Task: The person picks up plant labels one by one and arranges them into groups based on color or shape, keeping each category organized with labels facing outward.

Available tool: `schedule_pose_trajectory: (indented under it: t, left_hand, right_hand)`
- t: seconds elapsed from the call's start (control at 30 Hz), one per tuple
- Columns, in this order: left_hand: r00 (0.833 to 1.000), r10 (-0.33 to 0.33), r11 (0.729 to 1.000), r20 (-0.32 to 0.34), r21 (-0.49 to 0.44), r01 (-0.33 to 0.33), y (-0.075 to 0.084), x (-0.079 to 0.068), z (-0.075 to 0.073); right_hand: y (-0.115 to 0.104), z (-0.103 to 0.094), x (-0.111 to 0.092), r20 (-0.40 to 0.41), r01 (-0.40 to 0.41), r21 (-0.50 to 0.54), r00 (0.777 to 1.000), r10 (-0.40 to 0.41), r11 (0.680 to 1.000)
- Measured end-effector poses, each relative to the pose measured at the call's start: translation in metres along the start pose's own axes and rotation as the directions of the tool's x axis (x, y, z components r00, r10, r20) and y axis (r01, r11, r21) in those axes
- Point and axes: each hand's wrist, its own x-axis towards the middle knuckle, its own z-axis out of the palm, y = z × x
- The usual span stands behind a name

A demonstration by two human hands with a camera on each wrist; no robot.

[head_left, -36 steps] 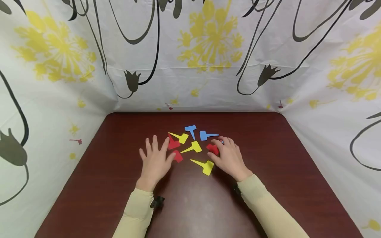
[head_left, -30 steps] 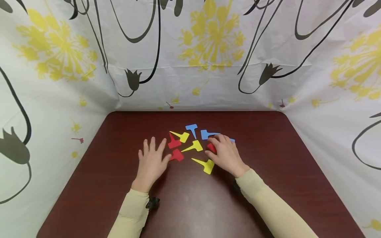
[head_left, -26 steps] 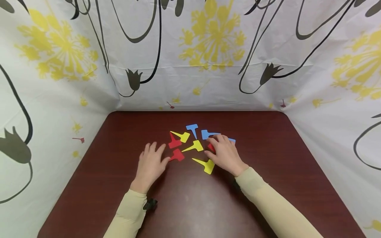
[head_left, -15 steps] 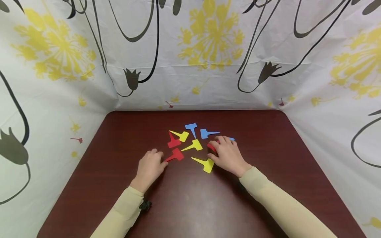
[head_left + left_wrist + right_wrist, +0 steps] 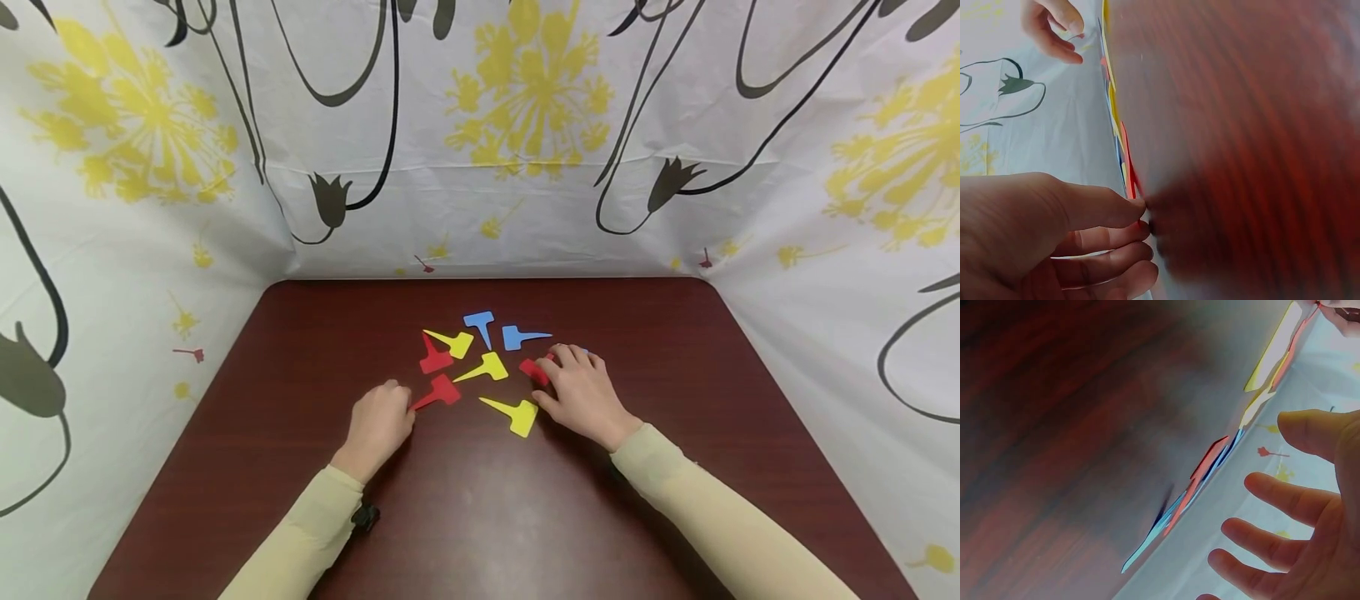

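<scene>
Flat T-shaped plant labels in red, yellow and blue lie on the table. My left hand pinches the pointed tip of the nearer left red plant label between thumb and forefinger; the left wrist view shows this grip on the label edge-on. My right hand hovers with fingers loosely bent over another red label and a blue one that it mostly hides. In the right wrist view, its fingers hold nothing and stand apart from that red label and the blue label.
Between the hands lie yellow labels, with one nearer yellow label. Behind them are two blue labels and a second red label at left. The dark wooden table is bordered by a patterned white cloth.
My left hand has drawn back slightly, its spread fingers curling in to pinch the red label's tip. The right hand has stayed near its red label, shifting slightly right.
</scene>
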Motion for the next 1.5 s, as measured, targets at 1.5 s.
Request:
schedule_pose_trajectory:
  t: [1.5]
  left_hand:
    - [0.96, -0.275, 0.955, -0.044, -0.124, 0.268, -0.075, -0.071, -0.047]
  right_hand:
    - [0.017, 0.005, -0.009, 0.002, 0.014, -0.074, 1.0, -0.014, 0.997]
